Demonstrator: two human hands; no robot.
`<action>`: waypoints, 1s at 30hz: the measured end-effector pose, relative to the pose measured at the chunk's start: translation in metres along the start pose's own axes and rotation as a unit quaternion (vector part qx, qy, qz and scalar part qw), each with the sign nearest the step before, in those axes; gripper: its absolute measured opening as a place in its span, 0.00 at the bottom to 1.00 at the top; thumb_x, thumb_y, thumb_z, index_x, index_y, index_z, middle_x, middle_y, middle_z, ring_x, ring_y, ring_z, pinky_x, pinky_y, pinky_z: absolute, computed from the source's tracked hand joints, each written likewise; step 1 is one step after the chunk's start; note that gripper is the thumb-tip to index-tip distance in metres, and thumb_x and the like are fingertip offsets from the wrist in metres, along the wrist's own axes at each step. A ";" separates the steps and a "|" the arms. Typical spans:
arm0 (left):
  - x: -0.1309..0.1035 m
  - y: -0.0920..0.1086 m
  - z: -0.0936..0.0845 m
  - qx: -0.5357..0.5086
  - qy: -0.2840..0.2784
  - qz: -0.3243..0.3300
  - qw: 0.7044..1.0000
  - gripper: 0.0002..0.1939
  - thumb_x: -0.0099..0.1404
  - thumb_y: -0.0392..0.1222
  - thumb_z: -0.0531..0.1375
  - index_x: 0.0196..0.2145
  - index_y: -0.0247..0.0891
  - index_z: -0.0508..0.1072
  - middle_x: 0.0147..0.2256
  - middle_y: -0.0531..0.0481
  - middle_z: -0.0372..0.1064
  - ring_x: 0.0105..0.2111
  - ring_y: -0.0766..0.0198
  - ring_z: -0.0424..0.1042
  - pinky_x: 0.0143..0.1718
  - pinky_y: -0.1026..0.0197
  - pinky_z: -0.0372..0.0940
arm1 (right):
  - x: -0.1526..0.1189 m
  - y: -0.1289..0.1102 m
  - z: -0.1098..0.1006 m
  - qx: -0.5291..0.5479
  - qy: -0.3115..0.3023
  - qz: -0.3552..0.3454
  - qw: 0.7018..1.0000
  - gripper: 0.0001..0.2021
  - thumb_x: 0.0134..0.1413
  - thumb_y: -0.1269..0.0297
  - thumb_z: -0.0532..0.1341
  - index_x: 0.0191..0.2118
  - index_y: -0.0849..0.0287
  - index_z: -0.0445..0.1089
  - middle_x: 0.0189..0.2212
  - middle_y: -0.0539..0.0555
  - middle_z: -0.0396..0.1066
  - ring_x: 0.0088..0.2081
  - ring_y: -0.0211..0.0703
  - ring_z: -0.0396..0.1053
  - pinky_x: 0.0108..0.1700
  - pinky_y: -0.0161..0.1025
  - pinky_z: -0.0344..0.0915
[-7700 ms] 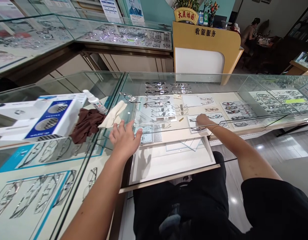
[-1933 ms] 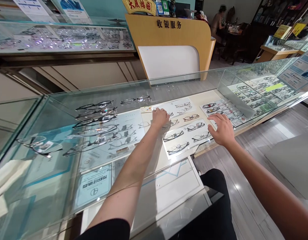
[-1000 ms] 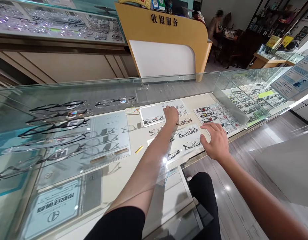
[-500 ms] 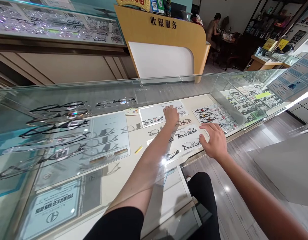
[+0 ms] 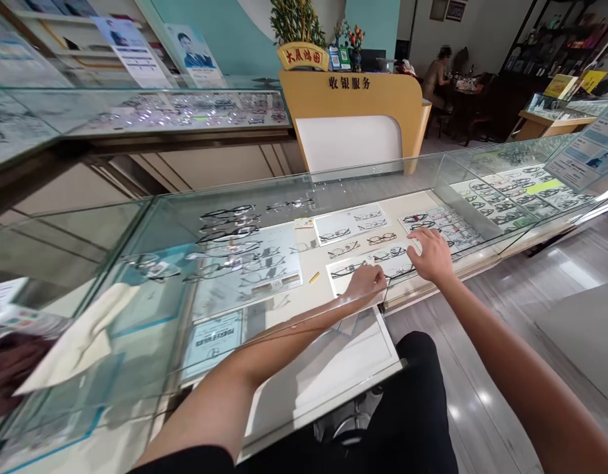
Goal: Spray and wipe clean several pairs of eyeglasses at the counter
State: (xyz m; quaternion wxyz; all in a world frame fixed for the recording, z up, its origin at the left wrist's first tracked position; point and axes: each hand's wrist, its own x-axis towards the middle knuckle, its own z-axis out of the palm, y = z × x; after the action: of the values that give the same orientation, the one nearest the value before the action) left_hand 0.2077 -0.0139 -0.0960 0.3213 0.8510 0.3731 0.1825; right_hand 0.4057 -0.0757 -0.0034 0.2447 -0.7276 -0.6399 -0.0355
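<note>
Inside the glass display case, my left hand (image 5: 367, 282) is low over the near white card (image 5: 336, 284), its fingers curled beside a pair of glasses (image 5: 348, 269). Whether those fingers hold anything is too small to tell. My right hand (image 5: 430, 255) is at the front glass edge with fingers apart and nothing in them, near the red-and-black glasses (image 5: 416, 219). Between the hands lie dark-framed glasses (image 5: 389, 253), and brown glasses (image 5: 381, 239) rest farther back. A yellow strip (image 5: 314, 278) is on the case floor left of my left hand.
More glasses (image 5: 229, 230) stand at the case's left. A pale cloth (image 5: 81, 339) rests at far left. An open drawer (image 5: 328, 382) is below my left forearm. Behind the case stands a yellow counter (image 5: 353, 99); a person (image 5: 436, 78) sits far back.
My left hand has moved back toward the front of the case, from the rear card to the near card, and its fingers are curled. The view has swung left and up. My right hand remains near the glass edge.
</note>
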 end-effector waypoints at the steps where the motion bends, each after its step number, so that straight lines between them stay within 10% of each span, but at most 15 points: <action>1: -0.017 -0.001 -0.001 -0.014 -0.014 -0.009 1.000 0.06 0.61 0.38 0.62 0.28 0.44 0.69 0.30 0.49 0.76 0.35 0.55 0.75 0.42 0.53 0.67 | 0.001 0.001 0.000 0.002 -0.001 0.001 1.000 0.15 0.64 0.64 0.58 0.51 0.57 0.78 0.54 0.61 0.80 0.56 0.63 0.70 0.57 0.56 0.66; 6: -0.095 0.013 -0.026 -0.180 -0.167 -0.097 0.965 0.07 0.58 0.42 0.63 0.25 0.43 0.69 0.25 0.51 0.77 0.27 0.60 0.73 0.32 0.58 0.64 | 0.005 0.003 0.002 0.005 -0.004 0.013 1.000 0.16 0.63 0.63 0.57 0.51 0.58 0.78 0.54 0.63 0.79 0.57 0.64 0.70 0.57 0.58 0.66; 11: -0.136 0.057 -0.096 -0.271 -0.216 -0.096 0.933 0.12 0.58 0.52 0.68 0.27 0.43 0.74 0.25 0.49 0.79 0.27 0.60 0.74 0.34 0.57 0.65 | 0.008 0.006 0.005 0.006 0.008 0.008 1.000 0.15 0.62 0.63 0.58 0.49 0.58 0.78 0.53 0.64 0.80 0.55 0.66 0.70 0.56 0.60 0.67; 15: -0.103 0.060 -0.172 -0.153 -0.045 -0.023 0.987 0.17 0.64 0.57 0.65 0.24 0.44 0.76 0.27 0.48 0.80 0.32 0.59 0.76 0.40 0.55 0.69 | 0.009 0.008 0.006 -0.003 0.003 0.007 1.000 0.15 0.62 0.63 0.57 0.49 0.58 0.78 0.53 0.65 0.79 0.55 0.67 0.70 0.55 0.61 0.67; 20: -0.022 0.000 -0.244 0.155 0.121 -0.016 0.980 0.13 0.72 0.48 0.60 0.40 0.41 0.84 0.47 0.43 0.84 0.49 0.50 0.78 0.54 0.48 0.70 | 0.010 0.010 0.007 -0.002 0.016 -0.002 1.000 0.14 0.62 0.63 0.58 0.48 0.57 0.78 0.52 0.65 0.79 0.54 0.67 0.71 0.55 0.61 0.68; 24: 0.019 -0.043 -0.258 0.389 0.044 -0.044 0.919 0.23 0.74 0.46 0.57 0.61 0.36 0.78 0.77 0.39 0.55 0.74 0.35 0.54 0.68 0.35 0.57 | 0.010 0.010 0.007 -0.002 0.008 0.006 1.000 0.15 0.63 0.62 0.57 0.49 0.57 0.78 0.52 0.64 0.79 0.55 0.66 0.70 0.56 0.60 0.67; 30: 0.045 -0.072 -0.244 0.428 -0.069 -0.121 0.893 0.34 0.77 0.58 0.49 0.69 0.33 0.71 0.79 0.34 0.45 0.76 0.29 0.45 0.70 0.33 0.50 | 0.008 0.012 0.010 0.002 0.027 -0.013 1.000 0.14 0.62 0.63 0.58 0.49 0.57 0.78 0.52 0.64 0.80 0.53 0.66 0.71 0.54 0.61 0.68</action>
State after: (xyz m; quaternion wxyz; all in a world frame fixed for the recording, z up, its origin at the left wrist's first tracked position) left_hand 0.0658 0.1571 0.0353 -0.0300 0.8646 0.4926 -0.0942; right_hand 0.4157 -0.0653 -0.0129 0.2631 -0.7176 -0.6423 -0.0571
